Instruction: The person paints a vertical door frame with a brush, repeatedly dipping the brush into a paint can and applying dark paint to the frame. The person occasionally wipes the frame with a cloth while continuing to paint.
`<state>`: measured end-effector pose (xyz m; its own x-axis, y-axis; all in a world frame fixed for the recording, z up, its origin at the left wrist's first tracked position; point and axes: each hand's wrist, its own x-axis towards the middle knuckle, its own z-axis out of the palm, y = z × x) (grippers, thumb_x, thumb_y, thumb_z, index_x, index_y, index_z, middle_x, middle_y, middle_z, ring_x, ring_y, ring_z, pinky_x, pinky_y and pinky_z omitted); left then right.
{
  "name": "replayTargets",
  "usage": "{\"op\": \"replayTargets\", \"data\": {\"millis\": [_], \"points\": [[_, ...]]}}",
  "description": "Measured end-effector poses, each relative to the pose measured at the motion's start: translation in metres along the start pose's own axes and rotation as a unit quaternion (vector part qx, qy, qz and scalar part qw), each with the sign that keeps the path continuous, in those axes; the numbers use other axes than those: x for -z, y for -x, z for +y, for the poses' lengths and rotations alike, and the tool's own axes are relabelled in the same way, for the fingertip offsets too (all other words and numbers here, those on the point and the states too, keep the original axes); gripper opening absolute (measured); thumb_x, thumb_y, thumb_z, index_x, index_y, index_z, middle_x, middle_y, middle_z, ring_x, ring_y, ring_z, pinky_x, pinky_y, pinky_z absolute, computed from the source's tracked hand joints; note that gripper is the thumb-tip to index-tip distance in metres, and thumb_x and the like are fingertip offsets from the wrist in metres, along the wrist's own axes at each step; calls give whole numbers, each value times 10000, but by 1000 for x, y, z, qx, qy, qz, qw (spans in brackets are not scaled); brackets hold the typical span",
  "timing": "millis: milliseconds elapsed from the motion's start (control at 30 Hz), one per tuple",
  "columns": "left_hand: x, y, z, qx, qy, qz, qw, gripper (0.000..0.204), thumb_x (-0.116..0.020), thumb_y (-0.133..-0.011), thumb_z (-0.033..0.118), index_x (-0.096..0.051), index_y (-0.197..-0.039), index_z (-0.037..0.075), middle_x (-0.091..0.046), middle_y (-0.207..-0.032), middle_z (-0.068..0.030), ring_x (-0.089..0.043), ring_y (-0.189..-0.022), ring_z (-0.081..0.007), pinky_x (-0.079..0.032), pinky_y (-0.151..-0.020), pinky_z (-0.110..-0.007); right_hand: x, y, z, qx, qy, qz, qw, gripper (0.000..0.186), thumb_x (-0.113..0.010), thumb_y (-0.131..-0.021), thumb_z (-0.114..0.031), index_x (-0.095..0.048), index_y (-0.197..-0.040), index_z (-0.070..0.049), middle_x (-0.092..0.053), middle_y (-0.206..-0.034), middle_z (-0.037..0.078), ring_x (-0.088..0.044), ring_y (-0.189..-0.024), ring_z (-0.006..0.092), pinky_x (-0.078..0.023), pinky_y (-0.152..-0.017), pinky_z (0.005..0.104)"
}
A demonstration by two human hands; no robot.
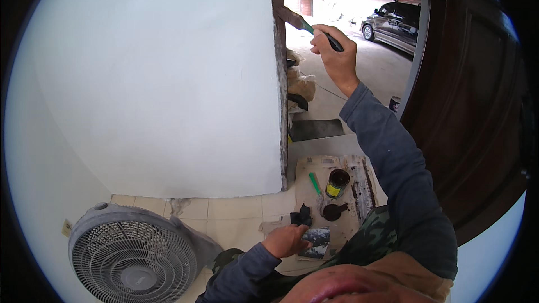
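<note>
My right hand [332,59] grips a paintbrush [309,29] by its green and black handle, its brown-stained bristles against the dark door frame [281,95] beside the white wall [146,84]. My left hand [286,240] is low, fingers curled, beside a crumpled black cloth [299,216] and a dark speckled sheet [319,240]; what it grips is unclear. On the stained cardboard [307,166] lie an open can of brown paint [337,185], its lid [332,211] and a green-handled tool [313,182].
A grey fan [135,255] stands at lower left. A dark wooden door [477,106] is open on the right. Through the doorway are paper bags [300,87], a dark mat [317,129], a small can [394,102] and a parked dark vehicle [393,25].
</note>
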<state>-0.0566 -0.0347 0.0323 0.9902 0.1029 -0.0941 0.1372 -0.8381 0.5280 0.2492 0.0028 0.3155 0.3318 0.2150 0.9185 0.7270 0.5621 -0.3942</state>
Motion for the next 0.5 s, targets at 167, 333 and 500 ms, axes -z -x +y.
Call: {"op": "replayTargets", "data": {"millis": [167,333,500], "points": [[-2,-1,-4,-17,4,31,999,515,-698,-915,404,-591,-1256,33,-687,-1013,-232,-675,-967,-429,-544,-814,-511,1,18,13,62,74,-5,995,221,-678,-972,-130,-737,-1122,21,-699,-805,44,-662,-695,90,-554,-652,244],[-2,-2,-4,-11,-3,25,1000,510,-697,-917,399,-589,-1259,38,-689,-1025,-234,-677,-967,-428,-542,-811,-510,7,53,16,53,94,-36,994,160,-677,-940,-85,-731,-1033,33,-711,-797,140,-653,-714,114,-528,-662,291],[2,0,-3,5,7,13,1000,524,-705,-919,405,-592,-1285,48,-695,-1070,-236,-671,-1012,-425,-534,-846,-505,12,84,6,52,106,-57,991,177,-678,-951,-98,-734,-1043,43,-705,-759,104,-645,-703,101,-524,-644,288]]}}
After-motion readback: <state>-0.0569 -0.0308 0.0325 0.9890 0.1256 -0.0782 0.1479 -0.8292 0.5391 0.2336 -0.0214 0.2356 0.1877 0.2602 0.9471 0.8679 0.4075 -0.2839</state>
